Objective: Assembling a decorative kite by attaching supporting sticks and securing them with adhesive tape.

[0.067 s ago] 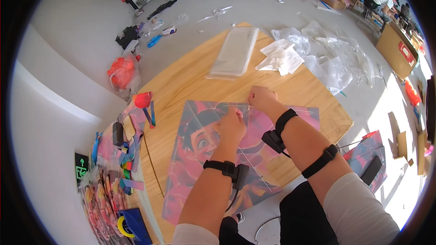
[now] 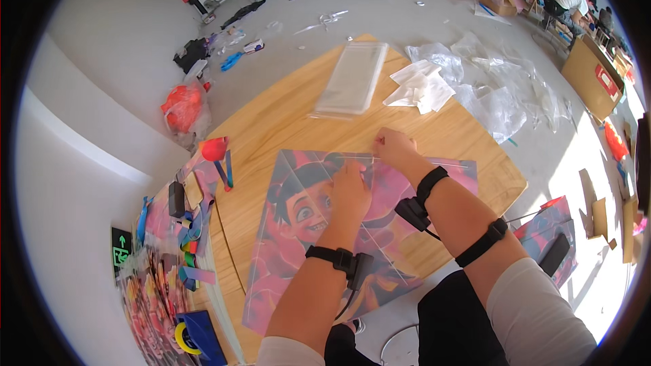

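A colourful printed sheet [image 2: 285, 257] with a cartoon character lies on the wooden table in front of me. Thin pale rods cross it, and one runs along its far edge. My left hand [image 2: 351, 181] is closed in a pinch over the upper middle of the sheet, just short of that edge. Higher and to the right, my right hand [image 2: 395, 145] is curled closed at the far edge. Whatever is between the fingers of either hand is too small or hidden to name.
Beyond the sheet lie a stack of clear plastic sleeves [image 2: 352, 78] and crumpled white paper [image 2: 422, 87]. At left are more printed sheets [image 2: 152, 305] and a blue tape dispenser [image 2: 207, 335]. Clear plastic film [image 2: 502, 81] covers the floor beyond the table; a cardboard box [image 2: 590, 78] stands right.
Both hands have shifted very slightly to the right, and the left hand's fingers have turned a little. The sheet stays in place.
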`<state>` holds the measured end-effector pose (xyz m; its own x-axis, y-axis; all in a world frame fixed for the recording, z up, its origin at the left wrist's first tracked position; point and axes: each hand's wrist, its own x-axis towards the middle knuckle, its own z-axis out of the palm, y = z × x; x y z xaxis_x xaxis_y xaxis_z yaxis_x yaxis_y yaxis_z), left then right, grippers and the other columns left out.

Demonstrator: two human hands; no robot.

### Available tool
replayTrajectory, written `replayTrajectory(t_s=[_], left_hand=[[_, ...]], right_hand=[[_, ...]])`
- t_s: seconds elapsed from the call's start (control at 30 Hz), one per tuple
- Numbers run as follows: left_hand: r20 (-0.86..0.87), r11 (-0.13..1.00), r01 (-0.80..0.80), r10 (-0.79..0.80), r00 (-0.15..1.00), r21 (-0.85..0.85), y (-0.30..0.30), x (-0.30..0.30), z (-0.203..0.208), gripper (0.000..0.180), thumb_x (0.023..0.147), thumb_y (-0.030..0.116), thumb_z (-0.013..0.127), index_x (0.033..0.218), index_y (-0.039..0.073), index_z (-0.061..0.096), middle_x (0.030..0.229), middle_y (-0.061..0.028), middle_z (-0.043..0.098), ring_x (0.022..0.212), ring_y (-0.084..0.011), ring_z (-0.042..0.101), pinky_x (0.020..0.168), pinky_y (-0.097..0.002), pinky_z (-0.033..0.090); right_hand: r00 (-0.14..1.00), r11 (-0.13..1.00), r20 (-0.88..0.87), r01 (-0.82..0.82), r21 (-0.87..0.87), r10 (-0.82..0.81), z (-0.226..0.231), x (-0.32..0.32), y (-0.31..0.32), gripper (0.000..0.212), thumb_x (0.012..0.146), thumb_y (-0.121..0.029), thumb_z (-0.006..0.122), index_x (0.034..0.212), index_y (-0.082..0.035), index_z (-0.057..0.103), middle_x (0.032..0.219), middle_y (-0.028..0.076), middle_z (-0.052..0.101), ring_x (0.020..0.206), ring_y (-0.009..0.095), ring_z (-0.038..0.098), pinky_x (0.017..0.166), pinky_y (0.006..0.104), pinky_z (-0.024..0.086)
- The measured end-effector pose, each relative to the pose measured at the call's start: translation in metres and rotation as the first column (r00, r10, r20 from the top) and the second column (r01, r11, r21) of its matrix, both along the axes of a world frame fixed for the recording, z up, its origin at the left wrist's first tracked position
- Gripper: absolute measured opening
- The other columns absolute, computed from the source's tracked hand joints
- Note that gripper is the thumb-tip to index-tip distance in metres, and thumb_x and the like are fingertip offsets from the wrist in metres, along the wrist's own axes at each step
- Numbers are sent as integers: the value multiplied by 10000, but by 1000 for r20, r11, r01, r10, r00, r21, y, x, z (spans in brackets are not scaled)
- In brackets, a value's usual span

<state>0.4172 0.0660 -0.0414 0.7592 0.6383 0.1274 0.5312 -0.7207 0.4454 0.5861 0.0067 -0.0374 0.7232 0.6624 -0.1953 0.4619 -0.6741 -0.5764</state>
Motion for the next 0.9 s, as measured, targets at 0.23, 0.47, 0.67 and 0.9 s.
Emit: replayTrajectory(t_s=[0.23,0.47,0.67,0.9], left_hand=[[-101,877,241,-218,971,417,-10,-24,-1,509,901,129,603,1409,103,570,1442,9,549,1210,-243,512,985,-478,377],[-192,929,278,-234,953,245,-11,-40,15,545,881,123,585,1423,84,547,1538,-37,476,1324,-262,478,1062,-518,380],[-62,915,397,-401,914,-70,-76,-124,34,513,971,194,556,1447,15,484,1515,-238,448,1386,-443,439,1134,-554,352],[-97,985,171,-168,981,31,-138,-224,25,618,969,290,595,1506,35,426,1570,-215,399,1419,-479,386,1135,-587,331]], right_hand=[[791,913,572,-372,168,217,-13,-44,-36,255,928,-175,578,1153,-158,695,1183,-6,650,1105,229,601,919,411,455],[634,910,728,-414,38,259,-9,-63,-36,359,901,-167,575,1251,-141,647,1136,-15,615,1074,208,578,876,394,461],[605,952,758,-300,-66,243,-10,-66,-33,373,892,-171,587,1258,-116,634,1106,1,615,1059,212,580,871,417,463],[751,954,600,-291,-72,275,7,-77,-48,635,906,-88,548,1524,-87,403,1475,91,527,1351,298,496,1101,497,388]])
